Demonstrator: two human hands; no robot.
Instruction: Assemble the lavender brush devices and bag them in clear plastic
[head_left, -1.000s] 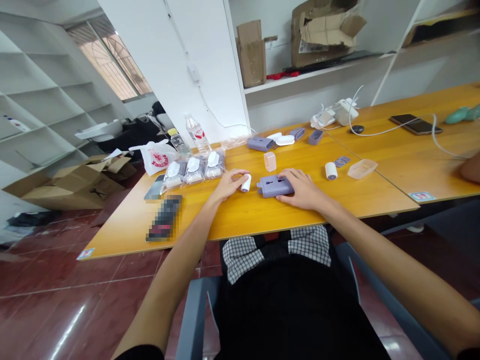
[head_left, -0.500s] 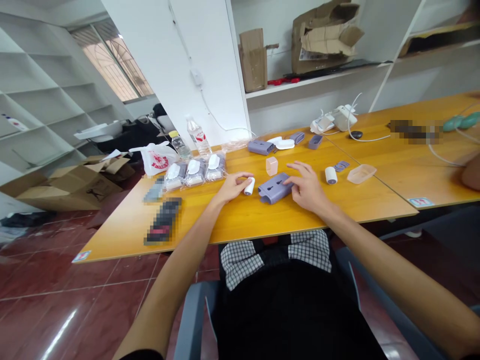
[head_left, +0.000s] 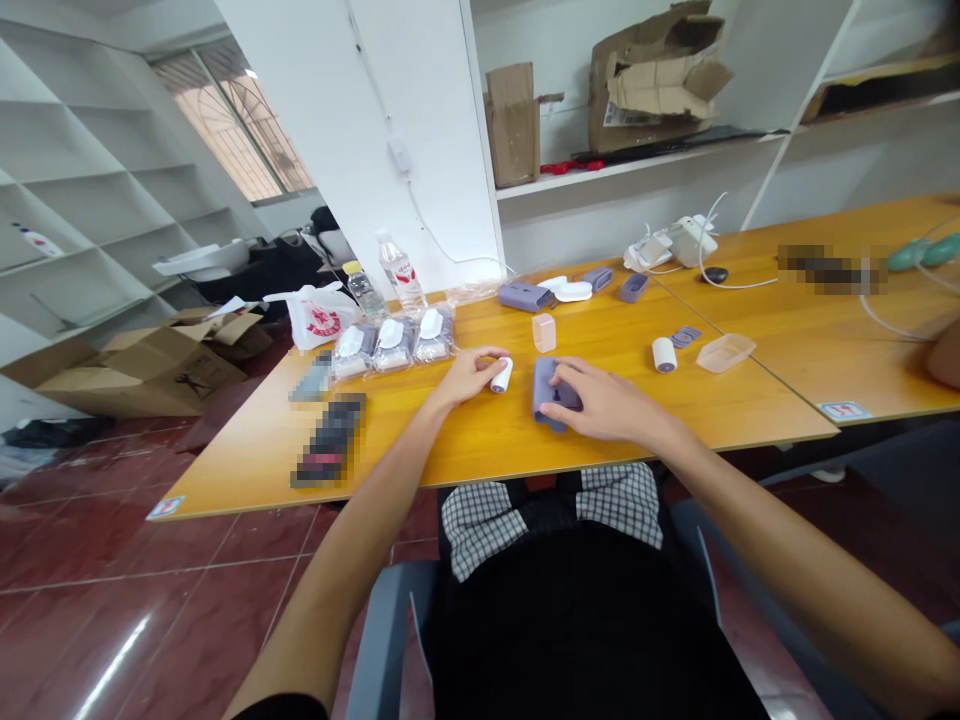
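Note:
My left hand (head_left: 469, 376) has its thumb and fingers closed around a small white cylinder (head_left: 502, 377) with a grey end. Just to the right, a purple plastic housing (head_left: 545, 398) lies on the table, a dark slot showing in its top. My right hand (head_left: 604, 398) grips this housing from the right, thumb on the near side and fingers over the far side, covering much of it. Behind the housing stands a small translucent pinkish cup (head_left: 544, 333). A second white cylinder (head_left: 664, 355) stands beyond my right hand, beside a flat purple slotted piece (head_left: 685, 337).
A translucent tray (head_left: 725, 352) lies at the right. Another purple housing (head_left: 523, 296), white parts (head_left: 571, 290) and a small purple box (head_left: 634, 288) sit farther back. At the left are wrapped units (head_left: 393, 343), bottles (head_left: 403, 272), a plastic bag (head_left: 322, 316) and a blurred-out dark object (head_left: 328, 440).
My right hand has closed from a light touch into a grip on the purple housing, which has turned on the table. My left hand still holds the white cylinder in nearly the same place.

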